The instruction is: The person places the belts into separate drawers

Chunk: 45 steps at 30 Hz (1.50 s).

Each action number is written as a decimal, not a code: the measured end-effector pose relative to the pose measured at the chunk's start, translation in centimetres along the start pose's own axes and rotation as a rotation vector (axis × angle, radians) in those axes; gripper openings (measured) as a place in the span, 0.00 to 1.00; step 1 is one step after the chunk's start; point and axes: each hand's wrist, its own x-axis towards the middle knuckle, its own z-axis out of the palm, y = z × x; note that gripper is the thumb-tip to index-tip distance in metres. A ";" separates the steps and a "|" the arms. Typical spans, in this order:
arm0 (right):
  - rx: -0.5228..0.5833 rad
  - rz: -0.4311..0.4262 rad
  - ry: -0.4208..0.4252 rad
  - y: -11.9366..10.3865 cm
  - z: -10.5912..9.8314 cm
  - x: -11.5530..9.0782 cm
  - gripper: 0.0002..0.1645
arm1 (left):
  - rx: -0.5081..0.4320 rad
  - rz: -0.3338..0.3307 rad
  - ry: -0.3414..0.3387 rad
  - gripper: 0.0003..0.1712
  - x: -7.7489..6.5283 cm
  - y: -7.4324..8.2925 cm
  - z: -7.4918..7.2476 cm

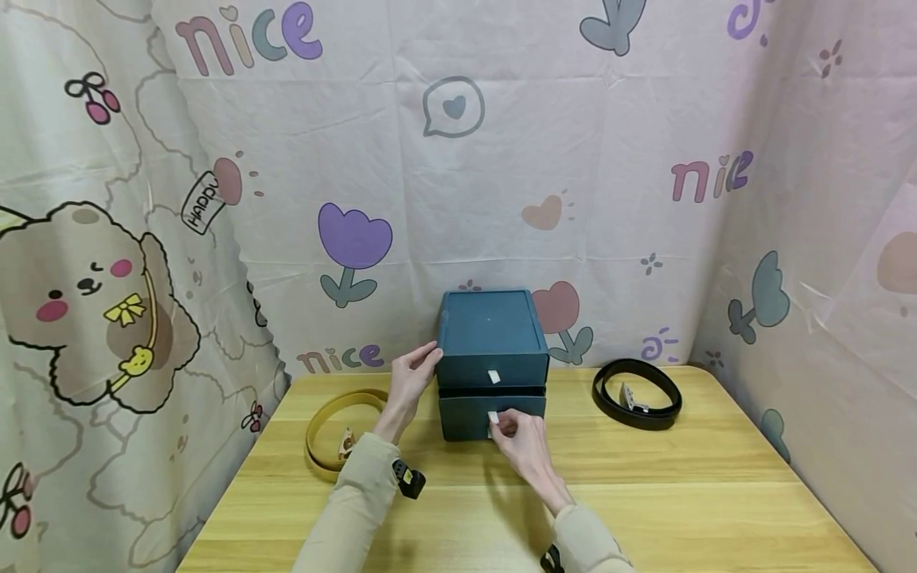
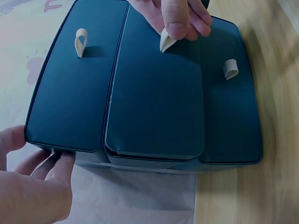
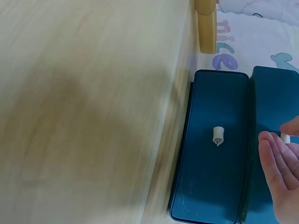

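A dark teal drawer box (image 1: 491, 322) stands at the back of the wooden table, its three drawers stacked one over another. The middle drawer (image 2: 156, 98) juts out past the top drawer (image 2: 79, 102) and the bottom drawer (image 3: 210, 177). My right hand (image 1: 524, 446) pinches the cream pull tab (image 2: 166, 41) of that middle drawer between thumb and fingers. At the box's upper left front corner, my left hand (image 1: 411, 382) rests with thumb and fingertips against the edge and side. Each of the other two drawers has a similar tab.
A coiled yellow belt (image 1: 315, 434) lies left of the box, partly behind the left forearm. To the right lies a coiled black belt (image 1: 669, 414) with a silver buckle. Printed curtains (image 1: 494, 183) hang close behind and along both sides of the wooden table (image 1: 688, 493).
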 end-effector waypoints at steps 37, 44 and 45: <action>0.033 -0.007 -0.026 -0.4 -0.8 -1.3 0.02 | -0.009 0.004 -0.002 0.25 0.0 -0.1 -0.1; 0.038 -0.012 -0.027 -0.6 -1.0 -1.6 0.02 | -0.012 0.001 -0.002 0.25 -0.1 0.1 0.0; 0.032 -0.023 -0.026 -0.6 -1.0 -1.6 0.02 | -0.012 0.002 -0.001 0.25 -0.1 0.1 0.0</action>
